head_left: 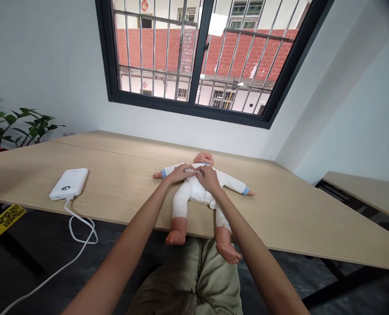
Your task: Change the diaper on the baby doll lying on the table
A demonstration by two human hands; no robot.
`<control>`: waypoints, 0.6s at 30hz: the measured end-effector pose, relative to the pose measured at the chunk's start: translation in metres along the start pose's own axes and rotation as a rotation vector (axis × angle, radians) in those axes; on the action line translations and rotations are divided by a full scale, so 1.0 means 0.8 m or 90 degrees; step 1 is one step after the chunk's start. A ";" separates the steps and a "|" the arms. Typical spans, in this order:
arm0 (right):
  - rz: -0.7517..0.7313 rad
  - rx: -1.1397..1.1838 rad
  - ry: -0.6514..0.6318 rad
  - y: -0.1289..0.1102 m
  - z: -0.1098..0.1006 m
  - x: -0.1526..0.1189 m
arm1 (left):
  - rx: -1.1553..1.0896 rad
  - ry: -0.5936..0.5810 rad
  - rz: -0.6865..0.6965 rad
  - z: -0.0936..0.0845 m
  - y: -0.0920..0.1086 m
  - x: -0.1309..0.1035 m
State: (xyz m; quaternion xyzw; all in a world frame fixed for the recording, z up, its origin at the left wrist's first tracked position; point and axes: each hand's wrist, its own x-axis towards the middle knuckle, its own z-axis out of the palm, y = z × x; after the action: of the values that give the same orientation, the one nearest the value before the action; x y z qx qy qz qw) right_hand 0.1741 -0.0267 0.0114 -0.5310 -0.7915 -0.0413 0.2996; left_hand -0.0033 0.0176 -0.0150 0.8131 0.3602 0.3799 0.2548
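A baby doll [199, 190] in white clothing with blue cuffs lies on its back on the wooden table, its arms spread and its bare feet over the near edge. Both hands meet at the doll's chest, below its head. My left hand [181, 172] has its fingers bent around a small, clear or whitish thing. Close beside it, my right hand [207, 177] touches the same small thing with thumb and fingers closed together. What this thing is cannot be made out. A white diaper-like cloth covers the doll's hips.
On the left of the table [122, 197] lies a white power bank [70, 183], its white cable [79, 249] hanging over the near edge. A potted plant [20, 127] stands at far left. Behind the table is a barred window [191, 104]. Another table [365, 188] is at right.
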 end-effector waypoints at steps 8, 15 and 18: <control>-0.003 0.023 -0.003 0.001 0.000 -0.001 | 0.015 0.016 0.019 0.001 -0.001 -0.001; 0.005 0.075 0.027 0.009 0.008 0.001 | -0.053 0.010 0.016 -0.003 -0.003 0.003; 0.013 0.081 0.041 0.010 0.009 0.001 | -0.088 0.020 0.019 -0.005 -0.003 0.010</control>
State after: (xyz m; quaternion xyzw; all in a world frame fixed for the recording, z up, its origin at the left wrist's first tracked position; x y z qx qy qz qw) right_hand 0.1780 -0.0196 0.0034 -0.5177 -0.7768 -0.0052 0.3585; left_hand -0.0038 0.0261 -0.0104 0.7928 0.3248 0.4206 0.2985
